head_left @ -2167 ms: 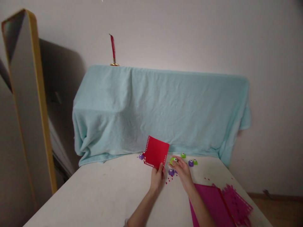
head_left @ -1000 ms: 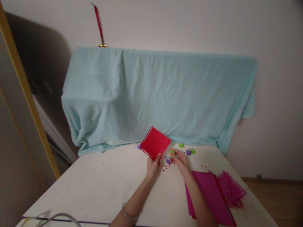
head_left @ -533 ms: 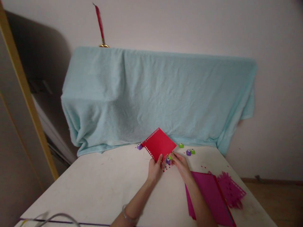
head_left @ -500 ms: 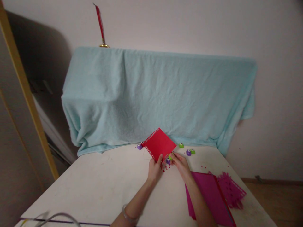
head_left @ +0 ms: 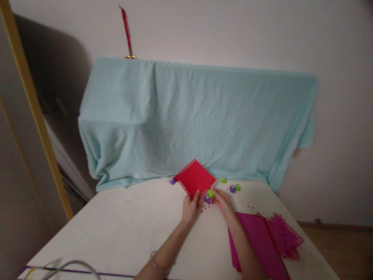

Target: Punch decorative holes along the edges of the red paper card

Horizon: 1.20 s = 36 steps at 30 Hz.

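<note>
Just in front of the blue blanket (head_left: 198, 120), the left hand (head_left: 190, 208) is pinching the red card (head_left: 195, 178) above the counter (head_left: 122, 229), while the right hand's (head_left: 223, 203) fingers are closing on a green punch (head_left: 210, 193) at its edge.

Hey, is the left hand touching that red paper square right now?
Touching. The head view shows the left hand pinching the red paper square's lower corner, thumb lying over the paper, with no gap between them.
</note>
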Motion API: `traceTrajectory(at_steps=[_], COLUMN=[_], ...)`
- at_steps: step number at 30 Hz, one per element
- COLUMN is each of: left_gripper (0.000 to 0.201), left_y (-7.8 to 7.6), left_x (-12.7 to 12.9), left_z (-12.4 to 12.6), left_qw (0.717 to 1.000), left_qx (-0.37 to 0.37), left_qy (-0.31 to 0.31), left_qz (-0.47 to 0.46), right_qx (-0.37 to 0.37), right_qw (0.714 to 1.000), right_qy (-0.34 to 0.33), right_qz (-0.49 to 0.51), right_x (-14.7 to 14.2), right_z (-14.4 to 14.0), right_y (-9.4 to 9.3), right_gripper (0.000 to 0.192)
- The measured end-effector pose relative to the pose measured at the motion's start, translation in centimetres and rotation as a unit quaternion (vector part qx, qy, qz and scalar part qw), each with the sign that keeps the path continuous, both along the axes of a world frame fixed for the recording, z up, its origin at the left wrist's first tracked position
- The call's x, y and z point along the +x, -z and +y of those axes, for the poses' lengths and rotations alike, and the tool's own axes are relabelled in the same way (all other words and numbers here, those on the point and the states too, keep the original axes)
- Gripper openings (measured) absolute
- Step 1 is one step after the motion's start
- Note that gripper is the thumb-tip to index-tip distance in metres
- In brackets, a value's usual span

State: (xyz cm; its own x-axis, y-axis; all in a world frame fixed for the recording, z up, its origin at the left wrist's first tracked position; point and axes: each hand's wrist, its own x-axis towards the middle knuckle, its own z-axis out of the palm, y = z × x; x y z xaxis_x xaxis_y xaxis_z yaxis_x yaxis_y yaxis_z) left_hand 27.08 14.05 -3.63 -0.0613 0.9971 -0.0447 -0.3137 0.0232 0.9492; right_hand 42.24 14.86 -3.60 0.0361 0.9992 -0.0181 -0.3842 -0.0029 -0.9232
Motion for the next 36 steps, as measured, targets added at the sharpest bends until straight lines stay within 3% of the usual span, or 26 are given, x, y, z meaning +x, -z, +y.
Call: traceTrajectory(at_steps=[10, 18, 23, 36], left_gripper=[0.056, 0.054, 0.049, 0.053], left_y=[-0.2, -0.9, -0.2, 1.7], left_x=[0.1, 0.1, 0.3, 0.5], left_z=[-0.2, -0.4, -0.3, 0.3], left_qw=[1.000, 1.000, 0.999, 0.998], left_qx=[0.006, 0.024, 0.024, 0.015], left_qy=[0.010, -0.009, -0.002, 0.052], left_qz=[-0.006, 0.014, 0.020, 0.031], right_qx=[-0.005, 0.016, 0.030, 0.071], right_qw=[0.999, 0.995, 0.988, 0.978], right_qy=[0.010, 0.022, 0.069, 0.034], right_qz=[-0.050, -0.094, -0.136, -0.193], right_x=[-0.4, 0.2, 0.5, 0.3], right_z=[-0.5, 0.5, 0.7, -0.1], right_y=[-0.9, 0.8, 1.1, 0.0], right_gripper=[0.044, 0.051, 0.054, 0.047])
